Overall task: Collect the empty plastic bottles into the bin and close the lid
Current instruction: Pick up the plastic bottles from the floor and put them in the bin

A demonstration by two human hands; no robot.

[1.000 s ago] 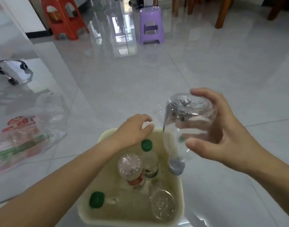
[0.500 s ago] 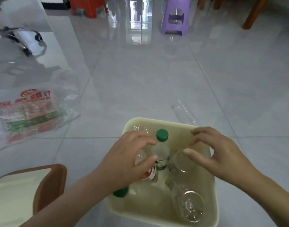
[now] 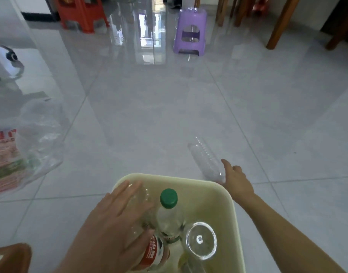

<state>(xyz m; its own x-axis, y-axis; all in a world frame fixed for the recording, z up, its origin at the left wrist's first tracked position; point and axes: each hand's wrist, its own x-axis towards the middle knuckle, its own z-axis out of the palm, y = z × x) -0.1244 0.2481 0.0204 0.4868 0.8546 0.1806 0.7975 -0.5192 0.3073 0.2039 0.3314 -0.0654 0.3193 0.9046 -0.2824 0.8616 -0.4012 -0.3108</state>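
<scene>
A pale yellow bin (image 3: 210, 185) stands open on the floor at the bottom centre. Inside it are a green-capped bottle (image 3: 168, 212), a red-labelled bottle (image 3: 154, 253) and an upturned clear bottle (image 3: 201, 240). My left hand (image 3: 118, 223) lies over the red-labelled bottle, fingers and thumb wrapped around it. One more clear bottle (image 3: 205, 160) lies on the tiles just beyond the bin's far right corner. My right hand (image 3: 235, 180) reaches past the rim and touches that bottle's near end, fingers apart. A brown-rimmed lid (image 3: 21, 253) shows at the bottom left.
A crumpled printed plastic bag (image 3: 25, 154) lies on the floor at the left. Further back stand a purple stool (image 3: 190, 32), a red stool (image 3: 80, 14) and wooden furniture legs (image 3: 279, 22). A white device (image 3: 5, 62) sits at the far left.
My right hand let the clear bottle go upside down into the bin, then moved out to the bottle on the floor. My left hand settled onto the red-labelled bottle.
</scene>
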